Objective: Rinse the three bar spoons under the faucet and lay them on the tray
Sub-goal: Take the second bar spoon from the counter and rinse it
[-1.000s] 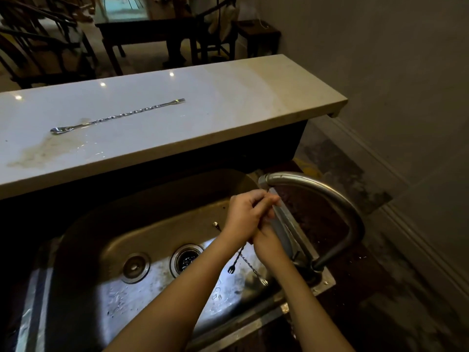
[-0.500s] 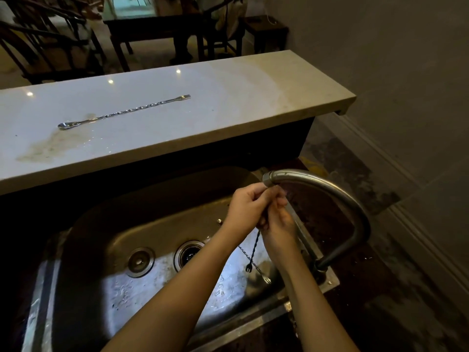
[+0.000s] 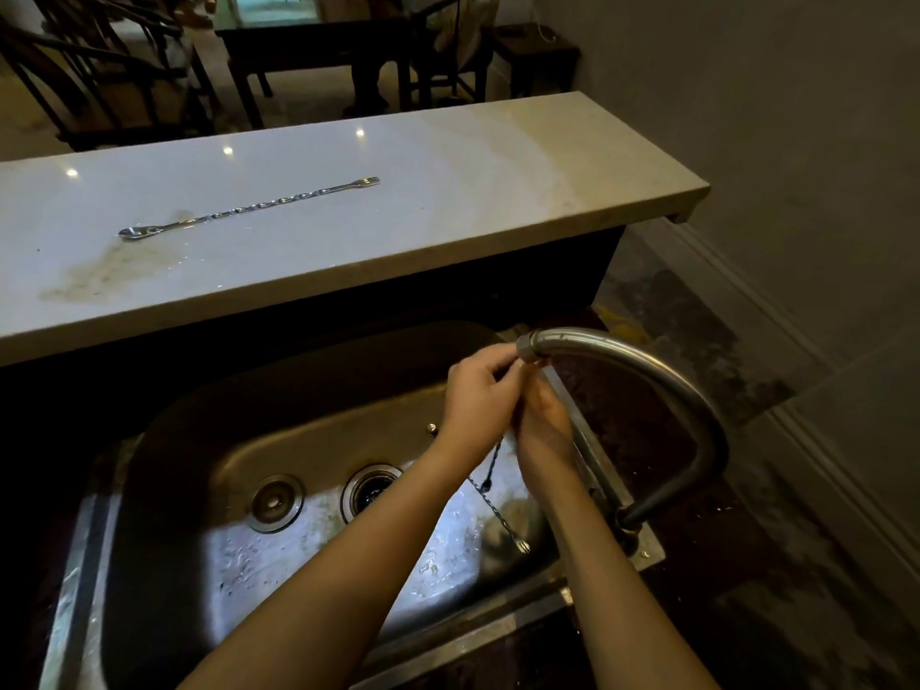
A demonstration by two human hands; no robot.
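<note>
One bar spoon [image 3: 249,207] flat on table [image 3: 473,191], upper left; left hand [image 3: 480,393] and right hand [image 3: 545,425] closed together on two spoons [image 3: 490,470] over sink [image 3: 209,440], directly beneath faucet [image 3: 647,376] spout

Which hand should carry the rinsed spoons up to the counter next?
Left, probably. The left hand is closed around the bar spoons under the faucet and sits nearer the counter; the right hand is lower, beside the faucet.
</note>
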